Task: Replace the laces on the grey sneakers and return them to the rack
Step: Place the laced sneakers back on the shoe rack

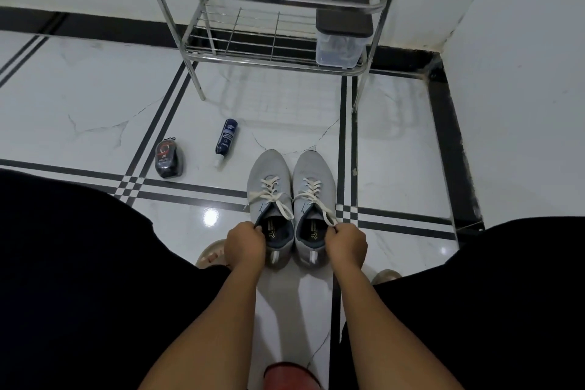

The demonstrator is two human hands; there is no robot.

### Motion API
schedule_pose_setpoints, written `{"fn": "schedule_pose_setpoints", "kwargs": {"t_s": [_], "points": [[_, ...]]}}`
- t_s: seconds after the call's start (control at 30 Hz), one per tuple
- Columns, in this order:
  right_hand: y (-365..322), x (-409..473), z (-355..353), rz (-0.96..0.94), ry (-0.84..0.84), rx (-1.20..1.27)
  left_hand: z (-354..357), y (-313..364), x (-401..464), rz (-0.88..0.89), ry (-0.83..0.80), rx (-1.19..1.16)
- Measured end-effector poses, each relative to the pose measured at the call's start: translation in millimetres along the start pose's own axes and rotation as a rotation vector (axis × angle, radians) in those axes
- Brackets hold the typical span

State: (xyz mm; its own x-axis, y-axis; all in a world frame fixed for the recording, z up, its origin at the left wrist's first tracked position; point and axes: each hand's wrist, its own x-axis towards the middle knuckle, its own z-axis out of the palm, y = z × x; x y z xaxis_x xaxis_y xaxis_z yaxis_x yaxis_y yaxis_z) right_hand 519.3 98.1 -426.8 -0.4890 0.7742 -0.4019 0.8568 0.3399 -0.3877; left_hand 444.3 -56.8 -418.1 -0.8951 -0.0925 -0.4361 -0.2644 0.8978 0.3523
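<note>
Head view, your left hand (245,244) pinching the left sneaker (270,209) collar, your right hand (346,245) pinching a white lace (319,203) end, both sneakers side by side on the floor (95,98), rack (269,6) beyond

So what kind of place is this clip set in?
Probably a home entryway or hallway corner. A metal shoe rack stands against the wall on a glossy tiled floor, and shoe-care items, a dark bottle and a polish sponge, lie beside the grey sneakers.
</note>
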Motion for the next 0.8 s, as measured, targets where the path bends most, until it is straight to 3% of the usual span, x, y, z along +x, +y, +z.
{"fn": "schedule_pose_setpoints", "kwargs": {"t_s": [0.17, 0.47, 0.67, 0.8], "points": [[-25, -7, -40, -0.097, 0.070, 0.108, -40, 19, -6, 0.102, 0.105, -0.082], [-103, -55, -150, -0.326, 0.244, 0.255, -176, 60, -22, 0.253, 0.309, -0.207], [-189, -68, -228, -0.474, 0.237, 0.310, -293, 101, -4, 0.286, 0.414, -0.192], [-254, -39, -264, -0.491, 0.214, 0.275, -349, 139, 23, 0.329, 0.401, -0.205]]}}
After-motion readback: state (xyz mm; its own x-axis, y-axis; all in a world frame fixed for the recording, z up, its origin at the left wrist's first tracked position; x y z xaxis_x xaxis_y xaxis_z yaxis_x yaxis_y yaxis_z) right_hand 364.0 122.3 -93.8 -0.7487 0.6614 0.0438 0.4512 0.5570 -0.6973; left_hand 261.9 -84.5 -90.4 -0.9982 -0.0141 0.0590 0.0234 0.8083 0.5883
